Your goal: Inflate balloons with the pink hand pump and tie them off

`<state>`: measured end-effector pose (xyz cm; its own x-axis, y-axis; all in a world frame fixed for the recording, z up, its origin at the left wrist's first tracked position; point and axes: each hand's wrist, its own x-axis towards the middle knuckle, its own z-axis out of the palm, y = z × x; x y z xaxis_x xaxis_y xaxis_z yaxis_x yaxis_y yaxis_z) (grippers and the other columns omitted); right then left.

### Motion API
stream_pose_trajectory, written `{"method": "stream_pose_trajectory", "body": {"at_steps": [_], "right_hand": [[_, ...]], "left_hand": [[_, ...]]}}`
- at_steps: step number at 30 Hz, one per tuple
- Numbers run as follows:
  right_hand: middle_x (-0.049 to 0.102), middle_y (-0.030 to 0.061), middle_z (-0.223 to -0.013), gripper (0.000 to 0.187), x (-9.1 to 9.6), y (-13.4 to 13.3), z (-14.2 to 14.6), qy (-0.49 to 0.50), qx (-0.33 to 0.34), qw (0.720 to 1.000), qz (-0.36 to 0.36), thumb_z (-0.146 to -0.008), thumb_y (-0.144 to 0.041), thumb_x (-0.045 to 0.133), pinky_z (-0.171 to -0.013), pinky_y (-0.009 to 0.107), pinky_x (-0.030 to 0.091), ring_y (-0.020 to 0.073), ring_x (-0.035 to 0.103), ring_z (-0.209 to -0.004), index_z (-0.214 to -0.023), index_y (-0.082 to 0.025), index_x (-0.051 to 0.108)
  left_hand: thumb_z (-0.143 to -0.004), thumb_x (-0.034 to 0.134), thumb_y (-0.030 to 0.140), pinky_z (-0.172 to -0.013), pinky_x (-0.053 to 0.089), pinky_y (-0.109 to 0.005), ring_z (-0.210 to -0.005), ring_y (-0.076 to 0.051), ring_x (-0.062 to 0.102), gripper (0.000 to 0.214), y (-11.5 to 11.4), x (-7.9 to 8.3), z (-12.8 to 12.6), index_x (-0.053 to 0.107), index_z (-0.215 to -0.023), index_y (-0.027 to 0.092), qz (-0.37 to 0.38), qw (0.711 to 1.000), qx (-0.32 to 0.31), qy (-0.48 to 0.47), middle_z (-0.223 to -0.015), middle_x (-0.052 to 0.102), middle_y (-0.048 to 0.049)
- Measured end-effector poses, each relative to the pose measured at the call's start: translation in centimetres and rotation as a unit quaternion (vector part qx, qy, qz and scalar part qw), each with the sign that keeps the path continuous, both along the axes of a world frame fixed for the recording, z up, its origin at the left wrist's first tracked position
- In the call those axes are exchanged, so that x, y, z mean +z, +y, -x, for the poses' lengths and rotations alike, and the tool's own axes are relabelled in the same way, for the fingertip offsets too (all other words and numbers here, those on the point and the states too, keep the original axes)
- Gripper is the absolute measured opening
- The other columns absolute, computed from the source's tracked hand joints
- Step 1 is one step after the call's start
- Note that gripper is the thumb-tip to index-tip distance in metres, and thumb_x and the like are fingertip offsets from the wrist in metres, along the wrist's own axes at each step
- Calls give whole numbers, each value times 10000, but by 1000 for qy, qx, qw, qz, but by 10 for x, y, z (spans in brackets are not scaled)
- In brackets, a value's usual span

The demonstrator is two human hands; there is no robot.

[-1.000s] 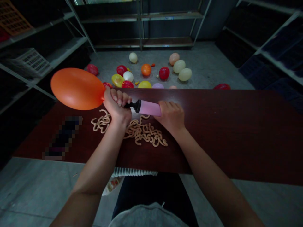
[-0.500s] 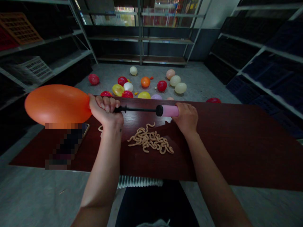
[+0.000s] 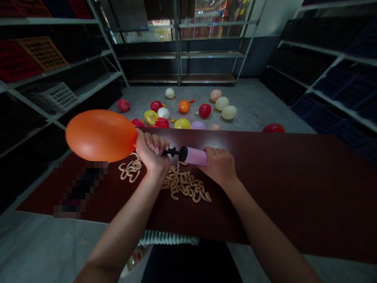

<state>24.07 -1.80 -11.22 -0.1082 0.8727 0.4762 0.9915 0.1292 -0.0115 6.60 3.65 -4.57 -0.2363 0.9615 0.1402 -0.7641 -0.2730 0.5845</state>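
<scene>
My left hand (image 3: pixel 153 151) is closed around the neck of an inflated orange balloon (image 3: pixel 100 135) and the black end of a hand balloon pump (image 3: pixel 196 156). The balloon sticks out to the left, above the table. My right hand (image 3: pixel 219 166) is wrapped around the pump's pink barrel, whose far end it hides. Only a short stretch of black rod shows between the barrel's black cap and my left hand. Beneath the pump lies a heap of beige, curly, worm-like pieces (image 3: pixel 187 184). A smaller group of these curly pieces (image 3: pixel 130 169) lies left of my left wrist.
The dark red-brown table (image 3: pixel 294 188) spans the view. A blurred-out dark flat object (image 3: pixel 84 188) lies at its left. Beyond it, several balloons, among them a red balloon (image 3: pixel 205 111), lie on the grey floor (image 3: pixel 250 102). Shelves (image 3: pixel 209 55) with crates (image 3: pixel 44 51) stand around.
My hands have come closer together, and the pump's rod has slid mostly into the barrel. The balloon has moved right with my left hand. The view has shifted slightly.
</scene>
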Motion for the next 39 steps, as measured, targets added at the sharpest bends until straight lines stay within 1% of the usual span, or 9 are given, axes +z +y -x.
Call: {"method": "stream_pose_trajectory", "body": {"at_steps": [3,7,12,15,17,21,25,34,39], "right_hand": [[707,62,-756,231,0,-3,5,8,13,1000,9,-757,-396,686,-639,332,306,223,627,-683,-851,-196,618],[714,66,-771,179,2,-1,4,4,8,1000,-11,-773,-364,666,-655,338,300,225,622,-708,-839,-205,617],[717,59,-830,155,2,6,2,4,5,999,-41,-842,-340,598,-713,353,306,230,608,-790,-917,-210,636],[718,71,-875,180,2,9,-3,-10,-8,999,-41,-862,-352,597,-747,362,308,242,599,-836,-956,-206,645],[717,80,-919,210,2,11,-10,-23,-21,999,-44,-854,-353,622,-780,368,315,254,596,-877,-999,-203,645],[709,81,-953,254,2,13,-30,-34,-49,997,-52,-853,-350,634,-843,379,339,272,595,-923,-1056,-198,642],[710,93,-1004,289,-1,13,-43,-19,-64,996,-54,-835,-339,649,-885,371,366,275,602,-948,-1074,-177,642],[709,85,-948,259,-6,15,-23,1,-43,999,-18,-799,-321,674,-785,355,347,264,623,-884,-1009,-174,633],[722,76,-856,240,-2,8,-2,3,14,1000,6,-774,-340,683,-730,332,331,234,635,-776,-943,-177,636]], "left_hand": [[-1006,485,391,-393,242,-239,-312,-67,203,622,-1,-6,-10,183,-501,191,13,1000,-21,14,-374,183,67],[-996,509,391,-391,238,-233,-311,-61,193,624,2,-7,-8,176,-509,187,21,999,-36,16,-380,173,72],[-999,493,364,-393,229,-228,-312,-60,185,613,7,2,5,147,-526,185,23,999,-23,11,-381,157,74],[-1027,410,321,-398,224,-226,-315,-59,168,575,10,9,17,134,-542,182,26,1000,0,-6,-387,155,71],[-1036,366,296,-403,226,-218,-320,-56,157,549,12,12,27,127,-555,179,30,999,18,-17,-394,148,71],[-1026,399,319,-409,240,-216,-331,-57,162,548,15,16,46,134,-566,183,29,998,48,-30,-407,160,74],[-1023,375,288,-403,239,-226,-337,-67,148,531,16,16,53,145,-555,188,22,997,51,-50,-410,159,70],[-1034,407,323,-396,201,-225,-323,-54,144,573,14,15,42,155,-539,182,9,996,68,-62,-390,161,74],[-1006,493,403,-392,221,-226,-316,-52,177,624,6,5,18,159,-526,184,17,999,25,-32,-376,172,74]]}}
